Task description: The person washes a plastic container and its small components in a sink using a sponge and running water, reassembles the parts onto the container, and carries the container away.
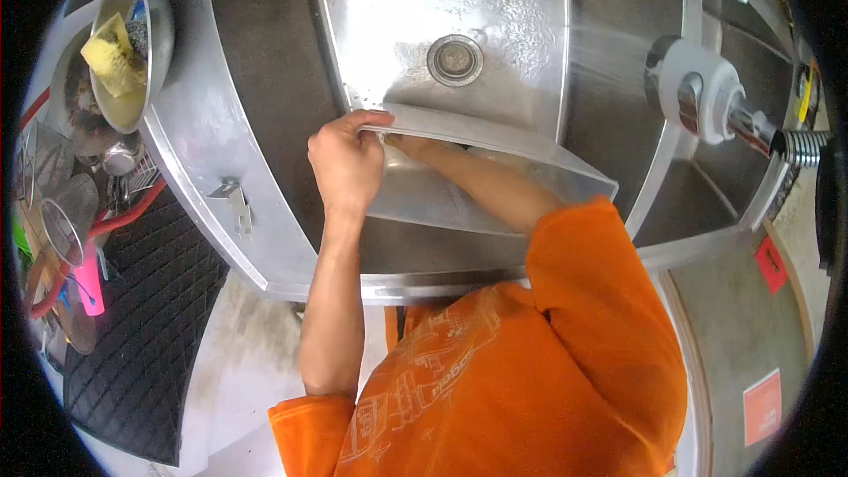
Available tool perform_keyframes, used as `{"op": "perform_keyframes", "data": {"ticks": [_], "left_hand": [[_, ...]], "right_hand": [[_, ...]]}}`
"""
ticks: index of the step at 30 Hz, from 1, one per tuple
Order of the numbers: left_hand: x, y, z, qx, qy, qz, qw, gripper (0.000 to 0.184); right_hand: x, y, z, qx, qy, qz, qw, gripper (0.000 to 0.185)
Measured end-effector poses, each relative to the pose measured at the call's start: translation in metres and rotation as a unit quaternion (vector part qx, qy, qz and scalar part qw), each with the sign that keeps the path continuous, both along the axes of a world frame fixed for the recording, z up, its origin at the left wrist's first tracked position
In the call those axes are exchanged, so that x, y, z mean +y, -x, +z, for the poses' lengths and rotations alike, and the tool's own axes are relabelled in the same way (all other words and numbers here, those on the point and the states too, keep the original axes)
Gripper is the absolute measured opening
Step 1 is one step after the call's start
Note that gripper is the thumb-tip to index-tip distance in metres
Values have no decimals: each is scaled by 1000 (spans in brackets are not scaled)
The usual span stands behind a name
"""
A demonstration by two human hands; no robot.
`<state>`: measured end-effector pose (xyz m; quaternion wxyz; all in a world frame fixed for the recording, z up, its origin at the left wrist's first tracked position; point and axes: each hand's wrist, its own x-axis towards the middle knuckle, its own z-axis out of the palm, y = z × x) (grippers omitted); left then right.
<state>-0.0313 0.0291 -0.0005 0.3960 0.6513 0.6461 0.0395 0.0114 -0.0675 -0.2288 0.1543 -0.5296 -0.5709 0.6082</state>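
1. While the left hand (pixel 347 161) pinches its rim, the clear bin (pixel 486 131) lies tilted, mid-frame, in the sink (pixel 265 79).
2. Right hand (pixel 413 149): inside; grip cannot be told.
3. Probable step: interior cleaning; next move calls for steady rim support.

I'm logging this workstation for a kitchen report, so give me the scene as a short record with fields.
Place: steel sink with a round drain
Main item: clear plastic container, tilted inside the sink
Left hand: gripping the container's edge at one corner
Right hand: reaching inside the container, partly hidden; its grip cannot be told
Water: spraying from the white spray head at the right
Left side: metal bowl holding a yellow sponge
Clothing: orange shirt
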Motion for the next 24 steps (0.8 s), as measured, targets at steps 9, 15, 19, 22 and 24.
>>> {"op": "perform_keyframes", "data": {"ticks": [9, 15, 19, 22, 24], "left_hand": [[3, -6, -2, 35, 37, 24, 998, 31], [-6, 2, -3, 5, 15, 5, 1000, 31], [-18, -12, 5, 30, 10, 0, 999, 30], [-36, -3, 0, 24, -147, -79, 986, 33], [-46, -11, 16, 56, -305, -159, 937, 38]], "right_hand": [[-38, -13, -22, 3, 28, 12, 1000, 39], [-41, -61, 4, -1, 35, 65, 997, 37], [-45, -62, 20, -89, 111, 141, 980, 36], [-70, -96, 40, -182, 193, 217, 940, 35], [-112, -164, 70, -238, 184, 249, 921, 33]]}}
